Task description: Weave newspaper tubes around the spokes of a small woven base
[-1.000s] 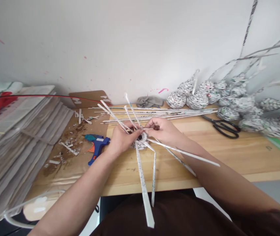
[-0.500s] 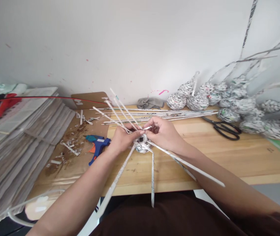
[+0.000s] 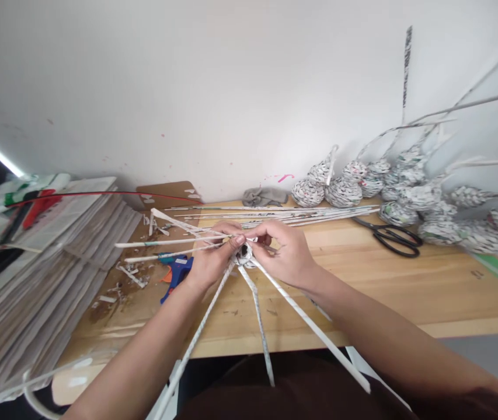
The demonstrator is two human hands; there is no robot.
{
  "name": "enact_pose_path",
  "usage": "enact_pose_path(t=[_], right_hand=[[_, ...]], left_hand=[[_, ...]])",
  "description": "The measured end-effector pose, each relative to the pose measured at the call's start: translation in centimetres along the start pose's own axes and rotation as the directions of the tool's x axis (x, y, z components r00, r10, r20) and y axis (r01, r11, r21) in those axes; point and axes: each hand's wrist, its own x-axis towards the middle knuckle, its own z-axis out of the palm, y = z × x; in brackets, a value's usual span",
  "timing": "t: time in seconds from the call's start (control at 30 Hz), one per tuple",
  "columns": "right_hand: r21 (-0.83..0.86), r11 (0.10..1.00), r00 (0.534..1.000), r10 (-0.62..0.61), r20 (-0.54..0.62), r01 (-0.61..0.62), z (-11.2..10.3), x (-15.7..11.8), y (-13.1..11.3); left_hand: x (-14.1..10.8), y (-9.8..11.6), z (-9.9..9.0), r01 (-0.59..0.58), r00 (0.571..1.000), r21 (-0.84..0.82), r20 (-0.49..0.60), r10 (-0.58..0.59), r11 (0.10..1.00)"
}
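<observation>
Between my hands is a small round weave of rolled newspaper [image 3: 244, 254], with a dark hole in its middle. Long paper tubes [image 3: 305, 318] spread out from it, several to the left and others down toward my lap. My left hand [image 3: 220, 256] is closed on the weave's left side, thumb on top, with tubes passing under its fingers. My right hand [image 3: 286, 251] pinches at the upper right rim, its fingertips meeting my left thumb; a short bit of paper tube shows there. The weave's underside is hidden by my hands.
Loose paper tubes [image 3: 319, 216] lie behind my hands. Black scissors [image 3: 395, 239] rest at right, before woven newspaper gourd shapes [image 3: 345, 191]. A blue glue gun [image 3: 177, 274], paper scraps [image 3: 132, 275] and a newspaper stack [image 3: 69, 262] are at left. A grey cloth [image 3: 265, 197] lies by the wall.
The weave has turned and tilted in my hands. The tubes that pointed up and away now point left, and the lower ones have swung a little. My view has shifted slightly.
</observation>
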Motion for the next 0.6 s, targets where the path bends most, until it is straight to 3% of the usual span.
enact_pose_path(t=[0.17, 0.27, 0.4, 0.5, 0.6], right_hand=[[0.130, 0.991, 0.997, -0.005, -0.080, 0.016, 0.1, -0.4, -0.6], [0.298, 0.952, 0.995, 0.085, -0.060, -0.064, 0.2, -0.6, -0.9], [0.445, 0.856, 0.964, 0.231, 0.128, -0.264, 0.4, -0.3, -0.2], [0.263, 0.892, 0.904, 0.277, 0.327, -0.368, 1.3, -0.4, 0.8], [0.123, 0.937, 0.833, 0.223, 0.507, -0.326, 2.6, -1.4, 1.4]], left_hand=[[-0.5, 2.3, -0.1, 0.028, 0.999, 0.031, 0.027, -0.029, 0.999], [-1.2, 4.0, -1.2, 0.034, 0.999, 0.067, -0.007, -0.033, 0.997], [-2.1, 4.8, -5.6, 0.112, 0.971, -0.038, -0.210, -0.117, 0.993], [-3.1, 4.4, -10.0, 0.080, 0.888, -0.203, -0.430, -0.162, 0.976], [-4.6, 4.0, -13.5, 0.104, 0.827, -0.292, -0.505, -0.246, 0.951]])
